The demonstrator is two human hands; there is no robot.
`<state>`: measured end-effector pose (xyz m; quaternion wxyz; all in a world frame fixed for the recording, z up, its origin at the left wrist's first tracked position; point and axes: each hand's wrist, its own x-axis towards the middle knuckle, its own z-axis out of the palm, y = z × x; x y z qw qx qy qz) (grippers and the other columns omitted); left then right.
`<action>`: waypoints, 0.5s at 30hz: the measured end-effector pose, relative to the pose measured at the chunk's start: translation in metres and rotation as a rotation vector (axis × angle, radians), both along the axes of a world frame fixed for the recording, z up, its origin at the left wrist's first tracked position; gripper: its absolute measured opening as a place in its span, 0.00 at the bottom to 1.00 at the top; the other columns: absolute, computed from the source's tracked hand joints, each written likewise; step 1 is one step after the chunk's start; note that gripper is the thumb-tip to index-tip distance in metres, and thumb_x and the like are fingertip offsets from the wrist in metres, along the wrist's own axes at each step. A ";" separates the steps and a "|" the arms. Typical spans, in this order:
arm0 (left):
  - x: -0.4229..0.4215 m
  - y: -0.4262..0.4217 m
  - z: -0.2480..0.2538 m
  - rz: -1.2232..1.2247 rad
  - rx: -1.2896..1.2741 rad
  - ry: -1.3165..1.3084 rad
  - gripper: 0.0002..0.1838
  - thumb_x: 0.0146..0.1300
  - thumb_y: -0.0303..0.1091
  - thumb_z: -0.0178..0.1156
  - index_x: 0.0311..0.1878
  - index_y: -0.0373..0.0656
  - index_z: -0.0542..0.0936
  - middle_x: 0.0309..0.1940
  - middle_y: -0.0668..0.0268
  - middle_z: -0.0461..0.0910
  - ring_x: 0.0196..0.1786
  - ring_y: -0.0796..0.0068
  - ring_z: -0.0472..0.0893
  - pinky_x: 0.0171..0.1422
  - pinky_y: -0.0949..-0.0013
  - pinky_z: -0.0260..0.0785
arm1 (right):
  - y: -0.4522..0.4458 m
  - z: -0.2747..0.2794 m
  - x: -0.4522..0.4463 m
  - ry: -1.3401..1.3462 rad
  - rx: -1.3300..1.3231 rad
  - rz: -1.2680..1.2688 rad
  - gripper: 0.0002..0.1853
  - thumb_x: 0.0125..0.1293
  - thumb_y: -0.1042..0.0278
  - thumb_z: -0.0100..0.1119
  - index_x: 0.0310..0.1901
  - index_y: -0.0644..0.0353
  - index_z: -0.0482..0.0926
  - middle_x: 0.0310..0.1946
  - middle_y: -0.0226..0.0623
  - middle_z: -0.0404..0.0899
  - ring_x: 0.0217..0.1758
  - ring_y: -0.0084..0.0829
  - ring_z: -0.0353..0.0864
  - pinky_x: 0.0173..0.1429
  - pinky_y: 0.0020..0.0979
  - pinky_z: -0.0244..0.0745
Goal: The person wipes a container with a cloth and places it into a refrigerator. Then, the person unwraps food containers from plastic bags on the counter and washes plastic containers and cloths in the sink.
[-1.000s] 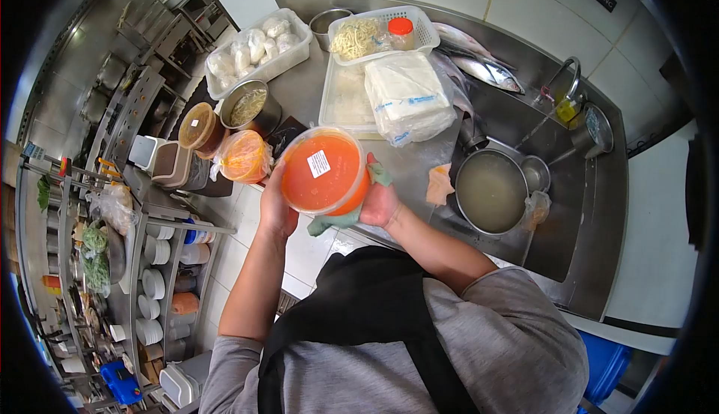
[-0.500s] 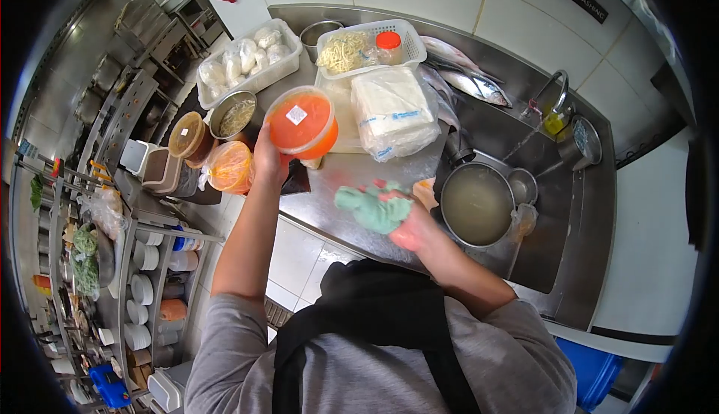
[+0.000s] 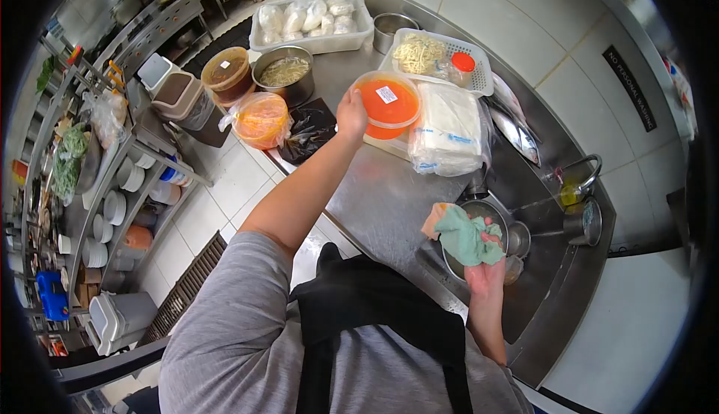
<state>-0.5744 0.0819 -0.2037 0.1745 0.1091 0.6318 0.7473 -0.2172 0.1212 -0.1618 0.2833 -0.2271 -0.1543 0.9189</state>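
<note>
Orange-filled round plastic tub not yet released, left hand curled round it; right hand clutches crumpled green cloth above the right-side steel sink.

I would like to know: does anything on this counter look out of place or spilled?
The whole fish stand out: they appear to lie uncovered on the metal counter beside the white basket, while most nearby food is bagged or in containers. I see no clear spill around the orange tub in the left hand.
</note>
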 end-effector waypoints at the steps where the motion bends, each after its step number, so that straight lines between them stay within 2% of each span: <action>1: 0.004 -0.001 0.004 -0.011 0.014 -0.010 0.22 0.72 0.38 0.37 0.63 0.36 0.67 0.59 0.57 0.71 0.61 0.65 0.70 0.65 0.68 0.59 | 0.000 0.004 0.000 0.007 -0.034 -0.023 0.18 0.57 0.79 0.52 0.52 0.59 0.71 0.54 0.48 0.71 0.62 0.43 0.68 0.69 0.44 0.62; 2: 0.006 -0.004 0.007 -0.057 -0.001 -0.007 0.24 0.73 0.41 0.34 0.66 0.38 0.62 0.64 0.56 0.66 0.65 0.65 0.66 0.67 0.68 0.56 | 0.002 0.006 -0.001 0.001 -0.028 -0.022 0.18 0.57 0.79 0.52 0.52 0.59 0.71 0.54 0.48 0.71 0.62 0.43 0.68 0.69 0.44 0.62; 3: 0.006 -0.004 0.007 -0.058 0.004 -0.012 0.24 0.73 0.41 0.34 0.66 0.38 0.62 0.64 0.56 0.66 0.65 0.65 0.66 0.67 0.68 0.56 | 0.005 0.009 -0.003 0.022 0.012 -0.016 0.19 0.59 0.78 0.52 0.53 0.59 0.70 0.55 0.48 0.71 0.62 0.43 0.68 0.70 0.44 0.61; 5: 0.003 -0.004 0.007 -0.160 -0.069 -0.048 0.30 0.74 0.50 0.29 0.72 0.43 0.51 0.71 0.58 0.52 0.73 0.67 0.53 0.74 0.67 0.46 | 0.010 0.018 -0.012 0.043 0.058 -0.008 0.20 0.60 0.78 0.51 0.55 0.59 0.69 0.56 0.49 0.70 0.63 0.43 0.67 0.70 0.44 0.59; 6: 0.001 -0.006 0.007 -0.158 -0.064 -0.051 0.30 0.74 0.50 0.29 0.72 0.43 0.51 0.71 0.58 0.52 0.73 0.67 0.53 0.74 0.67 0.46 | 0.011 0.028 -0.017 0.048 0.125 -0.038 0.19 0.60 0.77 0.51 0.55 0.59 0.69 0.57 0.48 0.69 0.64 0.42 0.67 0.71 0.44 0.58; 8: -0.005 -0.011 0.008 -0.292 -0.148 -0.072 0.35 0.72 0.58 0.27 0.73 0.46 0.43 0.74 0.60 0.43 0.75 0.67 0.43 0.76 0.65 0.39 | 0.018 0.047 -0.031 0.035 0.238 -0.116 0.19 0.62 0.76 0.51 0.56 0.59 0.68 0.59 0.48 0.67 0.66 0.42 0.64 0.72 0.45 0.57; 12: -0.018 -0.023 0.014 -0.409 -0.222 -0.153 0.39 0.69 0.63 0.28 0.74 0.46 0.40 0.75 0.60 0.40 0.76 0.66 0.41 0.76 0.64 0.38 | 0.041 0.086 -0.071 0.136 0.468 -0.237 0.17 0.66 0.69 0.51 0.56 0.59 0.68 0.58 0.49 0.68 0.66 0.42 0.64 0.72 0.48 0.54; 14: -0.024 -0.035 0.019 -0.237 -0.155 -0.022 0.38 0.70 0.60 0.34 0.73 0.46 0.44 0.74 0.57 0.44 0.75 0.64 0.45 0.75 0.65 0.40 | 0.047 0.107 -0.100 0.131 0.623 -0.384 0.17 0.67 0.64 0.52 0.55 0.59 0.67 0.57 0.48 0.70 0.64 0.42 0.66 0.70 0.48 0.57; 15: -0.035 -0.043 0.015 -0.235 -0.151 -0.024 0.38 0.70 0.60 0.34 0.73 0.46 0.44 0.74 0.57 0.44 0.75 0.64 0.45 0.75 0.65 0.40 | 0.054 0.108 -0.114 0.130 0.627 -0.381 0.17 0.67 0.64 0.52 0.55 0.59 0.67 0.57 0.48 0.70 0.64 0.42 0.66 0.70 0.48 0.57</action>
